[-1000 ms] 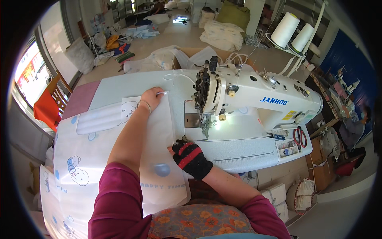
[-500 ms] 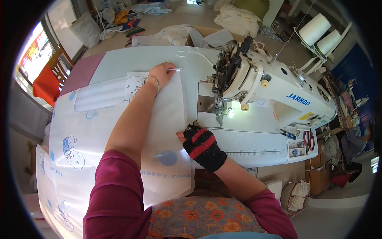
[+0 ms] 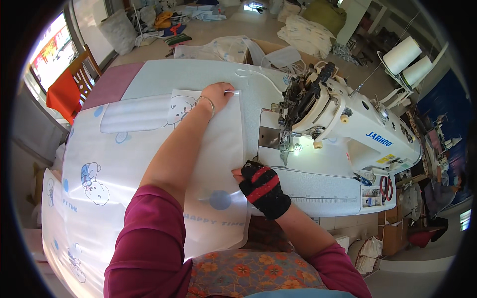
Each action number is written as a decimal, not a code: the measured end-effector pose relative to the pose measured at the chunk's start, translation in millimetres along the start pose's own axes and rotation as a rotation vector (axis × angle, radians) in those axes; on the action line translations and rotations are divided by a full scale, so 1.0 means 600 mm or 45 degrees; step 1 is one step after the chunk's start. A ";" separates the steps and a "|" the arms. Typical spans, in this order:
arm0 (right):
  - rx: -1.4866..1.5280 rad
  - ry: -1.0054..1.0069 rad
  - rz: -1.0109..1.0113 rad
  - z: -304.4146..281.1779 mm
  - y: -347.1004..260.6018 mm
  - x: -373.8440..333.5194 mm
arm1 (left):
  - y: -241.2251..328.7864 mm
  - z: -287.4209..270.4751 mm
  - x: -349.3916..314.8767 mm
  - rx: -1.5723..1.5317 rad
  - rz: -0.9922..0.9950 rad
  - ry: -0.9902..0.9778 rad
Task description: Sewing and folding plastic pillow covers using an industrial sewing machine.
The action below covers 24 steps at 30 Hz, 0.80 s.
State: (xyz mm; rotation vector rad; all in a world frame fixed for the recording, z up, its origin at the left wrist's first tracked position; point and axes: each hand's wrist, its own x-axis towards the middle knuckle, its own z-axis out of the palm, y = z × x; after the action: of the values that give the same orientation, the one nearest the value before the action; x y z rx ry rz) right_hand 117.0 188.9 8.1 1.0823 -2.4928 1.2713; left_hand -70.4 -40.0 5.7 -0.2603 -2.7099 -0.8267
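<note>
A white printed cloth (image 3: pixel 134 159) with blue dots and cartoon bears spreads over the table, its right part folded into a straight edge. My left hand (image 3: pixel 216 97), bare with a bracelet at the wrist, pinches the far right corner of this fold. Lower along the same edge is my right hand (image 3: pixel 262 188), in a black fingerless glove with red stripes. Its thumb and fingertips close on the cloth's edge. Just right of the cloth stands a white sewing machine (image 3: pixel 357 116), its lamp lit by the presser foot (image 3: pixel 284 157). The cloth lies apart from the foot.
Two white thread cones (image 3: pixel 402 55) stand behind the machine. Red-handled scissors (image 3: pixel 386 188) and a small parts tray (image 3: pixel 371 196) sit at the table's right end. Beyond the far edge is a cardboard box (image 3: pixel 278 52) with white cloth. A wooden chair (image 3: pixel 84 74) stands at left.
The whole view has shifted, so table, machine and hands appear slightly farther right and lower. Both hands keep their places on the cloth's edge.
</note>
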 end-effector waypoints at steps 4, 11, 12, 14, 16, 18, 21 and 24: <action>-0.043 -0.011 -0.033 0.002 0.000 0.001 | 0.003 -0.002 -0.003 0.016 0.004 0.025; -0.018 -0.006 -0.035 0.002 0.000 -0.002 | 0.007 -0.003 -0.003 0.047 -0.008 0.018; -0.025 -0.026 -0.001 0.002 0.000 -0.002 | 0.007 -0.003 -0.003 0.055 -0.003 0.007; -0.042 -0.022 -0.038 0.002 0.001 -0.002 | 0.008 -0.002 -0.003 0.071 -0.008 0.023; -0.062 -0.040 -0.043 0.003 0.003 -0.001 | 0.008 -0.001 -0.003 0.077 -0.014 0.003; -0.071 -0.078 0.004 0.004 0.006 -0.001 | 0.009 0.000 -0.004 0.086 -0.014 0.000; -0.061 -0.072 -0.007 0.005 0.009 -0.002 | 0.009 0.000 -0.004 0.081 -0.004 0.014; -0.073 -0.008 -0.106 0.005 0.011 -0.002 | 0.010 -0.001 -0.004 0.081 -0.006 0.000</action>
State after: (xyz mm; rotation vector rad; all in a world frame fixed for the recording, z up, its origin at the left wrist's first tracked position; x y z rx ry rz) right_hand 114.2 189.7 1.4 1.1646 -2.4448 1.1690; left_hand -66.3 -35.6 8.6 -0.2403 -2.7323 -0.7397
